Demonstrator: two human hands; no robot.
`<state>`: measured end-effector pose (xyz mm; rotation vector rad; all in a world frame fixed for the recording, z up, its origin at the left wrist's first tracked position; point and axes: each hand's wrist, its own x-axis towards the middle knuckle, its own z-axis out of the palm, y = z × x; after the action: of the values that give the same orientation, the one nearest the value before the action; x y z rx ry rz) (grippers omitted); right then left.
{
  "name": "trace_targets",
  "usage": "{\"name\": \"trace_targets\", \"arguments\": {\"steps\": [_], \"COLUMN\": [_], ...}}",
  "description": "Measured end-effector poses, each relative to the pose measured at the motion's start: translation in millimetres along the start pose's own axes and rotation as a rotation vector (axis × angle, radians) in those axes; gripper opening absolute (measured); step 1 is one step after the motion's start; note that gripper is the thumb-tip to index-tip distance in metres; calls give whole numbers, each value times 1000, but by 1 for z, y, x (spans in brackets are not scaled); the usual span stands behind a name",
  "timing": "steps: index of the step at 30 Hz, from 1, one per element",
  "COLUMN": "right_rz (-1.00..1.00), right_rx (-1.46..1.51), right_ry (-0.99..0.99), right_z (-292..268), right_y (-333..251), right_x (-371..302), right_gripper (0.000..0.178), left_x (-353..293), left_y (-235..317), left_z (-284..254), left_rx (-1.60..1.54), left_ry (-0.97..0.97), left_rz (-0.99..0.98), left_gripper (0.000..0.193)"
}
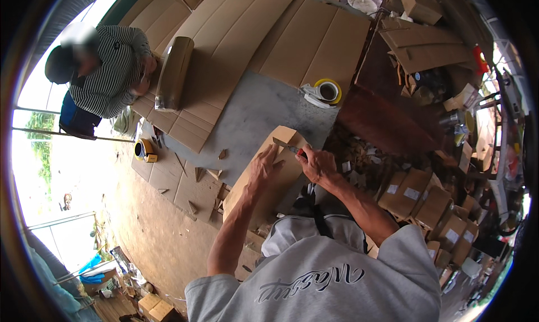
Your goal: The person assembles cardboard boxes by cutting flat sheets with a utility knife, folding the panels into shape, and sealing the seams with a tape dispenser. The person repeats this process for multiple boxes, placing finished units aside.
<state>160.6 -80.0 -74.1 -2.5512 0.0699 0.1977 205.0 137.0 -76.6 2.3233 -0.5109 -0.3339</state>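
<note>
A long folded piece of brown cardboard [289, 168] lies in front of me at the edge of the grey table. My left hand [265, 168] rests on its upper face with the fingers stretched out. In my right hand [319, 166] is a utility knife [294, 150] with a red and dark handle. Its blade points left and touches or hovers just over the cardboard near the far end; which of the two I cannot tell. The left fingertips are close to the blade tip.
Flat cardboard sheets [224, 53] cover much of the grey table [247, 114]. A tape dispenser [324, 93] stands beyond my right hand, a tape roll [140, 150] at the left. A person in stripes [115, 64] handles a wrapped brown bundle [174, 74]. Small boxes [412, 193] pile up at right.
</note>
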Motion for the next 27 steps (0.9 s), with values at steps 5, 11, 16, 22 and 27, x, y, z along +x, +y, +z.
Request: {"name": "trace_targets", "arguments": {"steps": [5, 11, 16, 22, 27], "right_rz": [90, 590, 488, 373, -7], "right_rx": [-110, -191, -114, -115, -303], "right_ry": [100, 254, 321, 327, 477], "right_z": [-3, -110, -108, -150, -143], "right_y": [59, 254, 281, 322, 311], "right_x": [8, -28, 14, 148, 192], "right_gripper": [28, 34, 39, 35, 36], "left_x": [-4, 0, 0, 10, 47], "left_y": [-6, -7, -4, 28, 95], "left_z": [3, 8, 8, 8, 13], "left_rx": [62, 57, 178, 239, 192], "left_ry": [75, 65, 90, 17, 73], "left_rz": [75, 73, 52, -172, -157], "left_gripper": [64, 65, 61, 64, 60]}}
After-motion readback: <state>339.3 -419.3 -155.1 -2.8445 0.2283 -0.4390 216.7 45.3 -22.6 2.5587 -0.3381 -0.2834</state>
